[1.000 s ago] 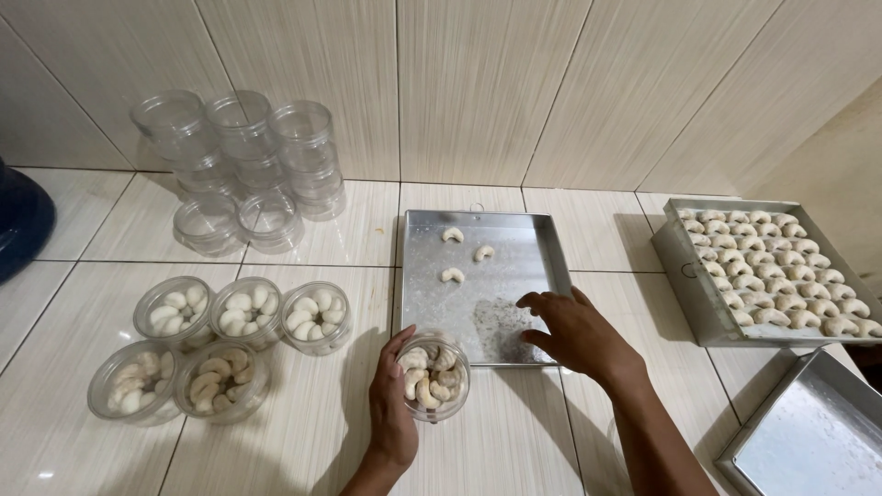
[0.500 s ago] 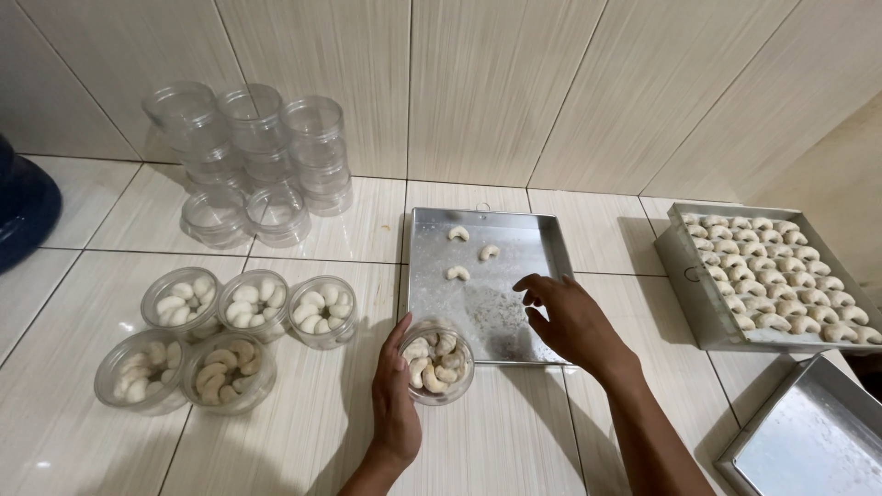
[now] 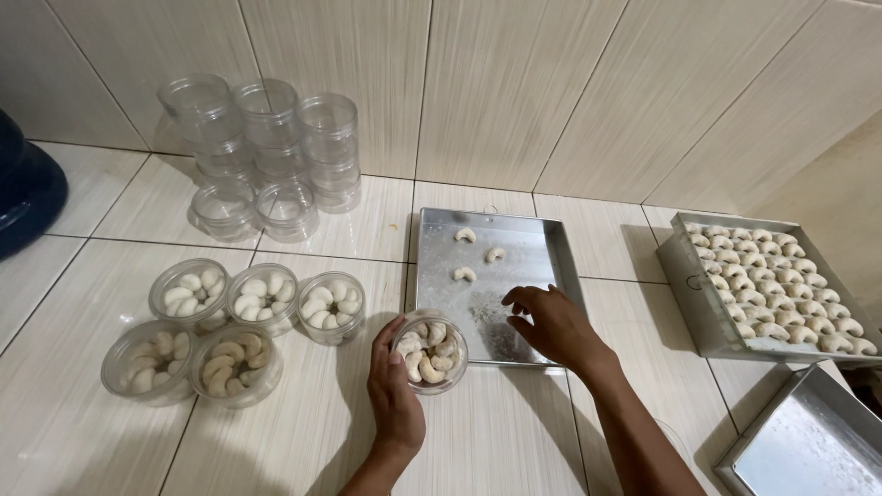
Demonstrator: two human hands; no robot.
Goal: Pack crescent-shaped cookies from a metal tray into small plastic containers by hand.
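**A:** Where are we in the job?

**B:** I read it as mid-fill. My left hand (image 3: 397,395) cups the small round clear plastic tub (image 3: 429,351), fingers wrapped on its near wall; it stands on the tiled floor at the tray's front left corner, partly filled with pale crescent cookies.

**A:** And the other hand?

**B:** My right hand (image 3: 551,323) hovers palm-down over the shallow square metal baking tray (image 3: 436,276), wrist bent, fingers loosely curled and slightly apart. I can't tell whether a cookie sits under them. Three loose crescent cookies (image 3: 465,274) lie further up the tray.

**A:** Next move?

**B:** I'd judge a forward reach to pinch one of those, gently, since they look crumbly, then a short carry left to the tub.

**A:** Anything nearby?

**B:** Five filled tubs (image 3: 262,296) to the left, stacked empty tubs (image 3: 266,147) behind, a full tray of cookies (image 3: 781,285) at right.
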